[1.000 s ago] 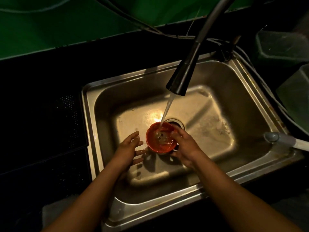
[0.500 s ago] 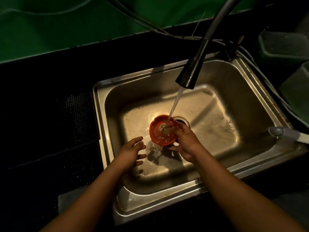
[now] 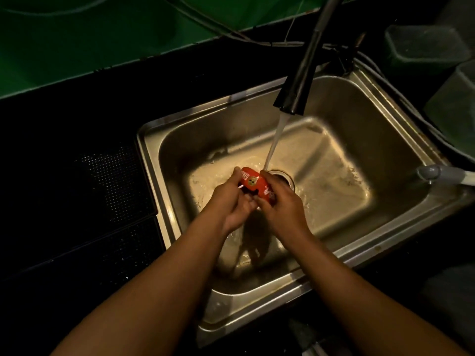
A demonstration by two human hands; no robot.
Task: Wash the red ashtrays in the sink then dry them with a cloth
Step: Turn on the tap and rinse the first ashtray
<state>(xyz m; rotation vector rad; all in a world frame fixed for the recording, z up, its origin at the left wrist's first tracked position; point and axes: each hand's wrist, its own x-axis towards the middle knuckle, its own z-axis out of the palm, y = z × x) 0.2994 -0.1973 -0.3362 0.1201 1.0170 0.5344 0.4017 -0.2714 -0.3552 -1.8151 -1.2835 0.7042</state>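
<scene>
A red ashtray [image 3: 253, 182] with pale lettering and a round emblem on its outer wall is tipped on its side over the steel sink [image 3: 341, 140], just left of the drain [image 3: 281, 176]. My left hand [image 3: 232, 201] grips its left end with thumb on top. My right hand [image 3: 281, 204] grips its right end. A stream of water [image 3: 275, 140] falls from the black faucet head [image 3: 295, 88] and lands right behind the ashtray. The ashtray's inside faces away from me and is hidden.
A dark perforated counter [image 3: 102, 176] lies left of the sink. Translucent green plastic bins [image 3: 421, 50] stand at the back right. A grey pipe or handle [image 3: 442, 174] juts over the sink's right rim. Cables [image 3: 231, 34] run along the green wall.
The ashtray was upright under the stream in my right hand alone. My left hand has come in and taken its left end, and the ashtray is now tipped onto its side.
</scene>
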